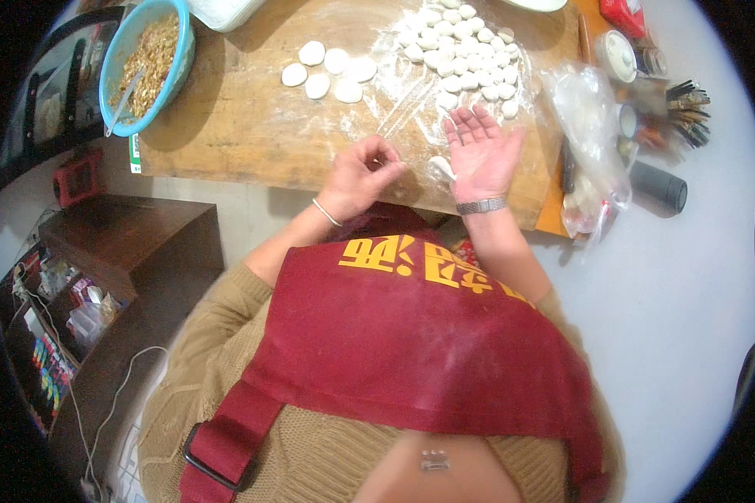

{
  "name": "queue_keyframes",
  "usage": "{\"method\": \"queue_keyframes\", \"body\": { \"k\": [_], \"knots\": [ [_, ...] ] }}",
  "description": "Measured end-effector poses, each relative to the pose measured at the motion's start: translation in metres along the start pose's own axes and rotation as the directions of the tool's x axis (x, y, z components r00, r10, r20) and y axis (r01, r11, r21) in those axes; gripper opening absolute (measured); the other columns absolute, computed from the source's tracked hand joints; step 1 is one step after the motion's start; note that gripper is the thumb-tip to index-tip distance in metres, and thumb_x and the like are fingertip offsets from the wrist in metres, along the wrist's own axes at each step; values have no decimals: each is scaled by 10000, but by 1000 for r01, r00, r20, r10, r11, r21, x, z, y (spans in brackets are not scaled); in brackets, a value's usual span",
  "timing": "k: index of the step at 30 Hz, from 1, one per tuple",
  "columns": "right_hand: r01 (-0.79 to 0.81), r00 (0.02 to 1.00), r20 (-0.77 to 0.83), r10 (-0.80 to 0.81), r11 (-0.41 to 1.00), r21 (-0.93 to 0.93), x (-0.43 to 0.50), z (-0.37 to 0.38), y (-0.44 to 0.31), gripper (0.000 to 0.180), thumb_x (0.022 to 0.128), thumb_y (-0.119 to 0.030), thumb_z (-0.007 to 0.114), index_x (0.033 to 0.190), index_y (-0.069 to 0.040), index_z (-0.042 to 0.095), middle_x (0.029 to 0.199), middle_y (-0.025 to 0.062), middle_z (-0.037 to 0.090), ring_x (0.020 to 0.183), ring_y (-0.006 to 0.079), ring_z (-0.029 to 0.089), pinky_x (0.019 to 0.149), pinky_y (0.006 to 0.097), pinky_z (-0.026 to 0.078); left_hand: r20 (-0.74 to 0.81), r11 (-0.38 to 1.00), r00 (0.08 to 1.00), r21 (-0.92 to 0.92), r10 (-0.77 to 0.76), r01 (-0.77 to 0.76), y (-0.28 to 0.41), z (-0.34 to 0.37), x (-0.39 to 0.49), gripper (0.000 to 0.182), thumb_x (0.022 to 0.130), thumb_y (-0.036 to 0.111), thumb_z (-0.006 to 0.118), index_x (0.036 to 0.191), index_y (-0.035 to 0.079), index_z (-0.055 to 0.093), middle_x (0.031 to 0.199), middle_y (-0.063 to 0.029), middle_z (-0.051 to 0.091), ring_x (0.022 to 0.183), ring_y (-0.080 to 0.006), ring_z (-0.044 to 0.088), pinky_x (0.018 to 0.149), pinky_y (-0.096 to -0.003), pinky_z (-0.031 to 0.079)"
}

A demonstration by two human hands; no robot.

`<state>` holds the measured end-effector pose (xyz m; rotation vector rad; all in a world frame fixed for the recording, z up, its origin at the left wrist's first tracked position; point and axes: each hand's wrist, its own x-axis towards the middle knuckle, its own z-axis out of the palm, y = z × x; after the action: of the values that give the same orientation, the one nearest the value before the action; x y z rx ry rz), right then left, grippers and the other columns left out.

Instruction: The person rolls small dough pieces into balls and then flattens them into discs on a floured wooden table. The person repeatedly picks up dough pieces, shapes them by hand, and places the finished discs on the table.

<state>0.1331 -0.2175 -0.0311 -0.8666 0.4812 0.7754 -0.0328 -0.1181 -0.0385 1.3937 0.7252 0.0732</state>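
Note:
My left hand (363, 168) is over the near edge of a floured wooden board (226, 138), thumb and fingertips brought together; whether something thin is between them cannot be told. To its right, my right hand (483, 157) is palm up with the fingers extended. A small floury white piece (441, 168), perhaps dough, lies beside its palm edge. Several flat round dough wrappers (348, 90) lie beyond my left hand. Past my right fingertips, many small dough pieces (469, 63) are clustered in loose flour.
A blue bowl (184, 69) of chopped filling with a spoon (126, 104) stands at the far left. A white tray (226, 19) is at the far edge. Clear plastic bags (585, 119), a lidded container (618, 56) and a dark cylinder (659, 187) are on the right. A dark wooden cabinet (132, 232) stands left.

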Motion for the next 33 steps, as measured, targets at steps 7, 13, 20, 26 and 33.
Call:
{"method": "queue_keyframes", "body": {
  "k": [7, 13, 20, 26, 33],
  "knots": [
    [-107, 967, 235, 103, 994, 5, -8, 16, 16, 678, 1033, -564, 274, 1193, 46, 523, 1199, 213, 563, 1205, 335, 512, 1124, 485, 356, 166, 788, 981, -590, -96, 177, 8, 19, 9, 484, 915, 74, 681, 1360, -11, 511, 1186, -80, 641, 1050, -149, 617, 924, -291, 506],
    [199, 956, 246, -159, 969, -147, 4, 16, 14, 706, 1032, -578, 249, 1174, 46, 545, 1195, 210, 579, 1207, 335, 519, 1148, 479, 336, 77, 801, 969, -550, -234, 237, 13, 20, 9, 253, 909, 42, 689, 1144, -43, 644, 961, -71, 680, 853, -126, 625, 760, -247, 511],
    [-108, 986, 134, 95, 990, 93, 3, 15, -4, 681, 1036, -559, 251, 1128, 45, 551, 1134, 216, 606, 1126, 342, 567, 1068, 487, 405, -62, 848, 953, -476, -296, 232, 11, -11, 21, 254, 950, 109, 662, 1180, 10, 617, 1044, -56, 680, 928, -144, 642, 801, -251, 511],
    [-36, 983, 181, 34, 999, 5, 2, 23, 9, 749, 1030, -581, 218, 1163, 90, 523, 1192, 257, 566, 1196, 380, 523, 1129, 511, 369, 210, 703, 920, -595, -332, 389, 18, 24, 11, 306, 935, 89, 681, 1212, -13, 601, 1062, -69, 689, 874, -137, 664, 730, -231, 544],
    [-96, 976, 201, 85, 994, 45, 9, 22, -12, 753, 1033, -597, 196, 1168, 56, 544, 1163, 253, 599, 1167, 373, 545, 1070, 507, 395, -341, 874, 898, -479, -278, 88, 0, -14, 17, 240, 900, 91, 724, 1098, -21, 644, 968, -85, 696, 772, -128, 649, 682, -261, 539]
  ]
}}
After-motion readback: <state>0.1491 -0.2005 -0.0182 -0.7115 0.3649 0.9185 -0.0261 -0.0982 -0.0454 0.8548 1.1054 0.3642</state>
